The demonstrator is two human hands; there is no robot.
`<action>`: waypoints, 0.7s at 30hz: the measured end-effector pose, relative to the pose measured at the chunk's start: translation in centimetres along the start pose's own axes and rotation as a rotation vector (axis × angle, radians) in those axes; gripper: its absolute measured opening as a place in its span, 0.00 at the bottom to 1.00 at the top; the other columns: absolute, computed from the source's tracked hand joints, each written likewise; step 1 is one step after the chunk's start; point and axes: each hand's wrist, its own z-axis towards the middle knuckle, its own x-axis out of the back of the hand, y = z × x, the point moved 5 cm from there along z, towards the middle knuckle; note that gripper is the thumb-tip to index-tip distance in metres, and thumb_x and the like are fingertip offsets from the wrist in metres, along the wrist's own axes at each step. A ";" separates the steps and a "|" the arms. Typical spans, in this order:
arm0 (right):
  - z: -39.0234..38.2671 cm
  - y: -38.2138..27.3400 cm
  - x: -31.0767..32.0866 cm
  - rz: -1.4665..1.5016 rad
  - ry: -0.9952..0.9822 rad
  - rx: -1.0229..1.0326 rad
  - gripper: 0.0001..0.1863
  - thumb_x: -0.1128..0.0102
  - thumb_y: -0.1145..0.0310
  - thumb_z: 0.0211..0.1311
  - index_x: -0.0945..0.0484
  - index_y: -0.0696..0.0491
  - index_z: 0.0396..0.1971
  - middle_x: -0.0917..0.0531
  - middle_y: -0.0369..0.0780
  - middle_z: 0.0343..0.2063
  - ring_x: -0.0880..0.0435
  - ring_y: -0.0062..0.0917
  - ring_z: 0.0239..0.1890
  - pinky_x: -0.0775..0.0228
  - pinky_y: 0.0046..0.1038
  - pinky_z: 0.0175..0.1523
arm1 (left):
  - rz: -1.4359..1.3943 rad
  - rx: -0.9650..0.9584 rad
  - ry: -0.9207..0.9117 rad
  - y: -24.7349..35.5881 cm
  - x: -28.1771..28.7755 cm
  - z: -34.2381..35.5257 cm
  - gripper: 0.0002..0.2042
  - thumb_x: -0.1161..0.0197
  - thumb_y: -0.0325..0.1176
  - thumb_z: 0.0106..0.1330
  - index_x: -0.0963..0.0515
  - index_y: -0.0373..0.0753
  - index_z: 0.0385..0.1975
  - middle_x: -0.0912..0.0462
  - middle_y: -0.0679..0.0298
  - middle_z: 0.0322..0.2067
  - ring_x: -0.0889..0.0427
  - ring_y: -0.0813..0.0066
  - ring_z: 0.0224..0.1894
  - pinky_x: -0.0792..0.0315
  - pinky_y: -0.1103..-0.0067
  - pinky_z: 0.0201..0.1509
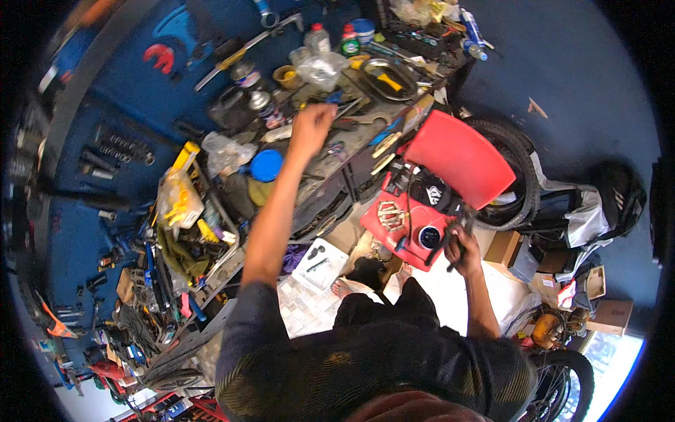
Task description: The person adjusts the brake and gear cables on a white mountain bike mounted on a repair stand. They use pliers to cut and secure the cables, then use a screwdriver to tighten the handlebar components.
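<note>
My left hand (314, 128) is stretched out over the cluttered workbench, its fingers curled among loose tools. A thin metal tool (349, 107) lies right by the fingertips; whether they hold it is unclear. On the right, my right hand (464, 254) grips a black part with thin arms (452, 239), too blurred to name. It hangs beside a red plastic chair (453, 158). On the chair seat are a bunched metal chain (391, 215), a black cap (430, 191) and a round cup with dark contents (429, 238).
The bench carries a spray can (264, 105), a blue lid (266, 165), a metal tray (388, 77) and bottles. A bicycle tyre (517, 155) stands behind the chair. A white tray (320, 265) sits low by my feet. Cardboard boxes (610, 316) lie at the right.
</note>
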 end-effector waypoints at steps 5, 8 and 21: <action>-9.0 -3.6 10.8 -0.537 0.254 0.031 0.28 0.38 0.47 0.64 0.19 0.63 0.38 0.29 0.31 0.12 0.33 0.15 0.15 0.42 0.20 0.22 | 0.610 0.378 -0.244 -10.4 -7.1 13.5 0.19 0.29 0.42 0.60 0.17 0.34 0.43 0.15 0.47 0.46 0.16 0.53 0.50 0.23 0.63 0.53; -14.7 -1.8 16.5 -0.477 0.510 -0.029 0.21 0.37 0.51 0.65 0.20 0.57 0.31 0.29 0.32 0.12 0.32 0.17 0.14 0.41 0.21 0.22 | 0.735 0.559 -0.225 -11.9 -12.5 15.3 0.24 0.25 0.43 0.56 0.20 0.35 0.48 0.17 0.49 0.52 0.18 0.51 0.55 0.24 0.61 0.58; 1.4 -6.4 14.4 -0.651 -0.033 -0.173 0.13 0.34 0.57 0.66 0.17 0.53 0.31 0.29 0.27 0.13 0.34 0.11 0.16 0.46 0.19 0.22 | 0.109 0.518 0.426 -8.8 -6.0 8.5 0.11 0.36 0.35 0.62 0.22 0.31 0.33 0.14 0.51 0.34 0.13 0.58 0.37 0.19 0.64 0.43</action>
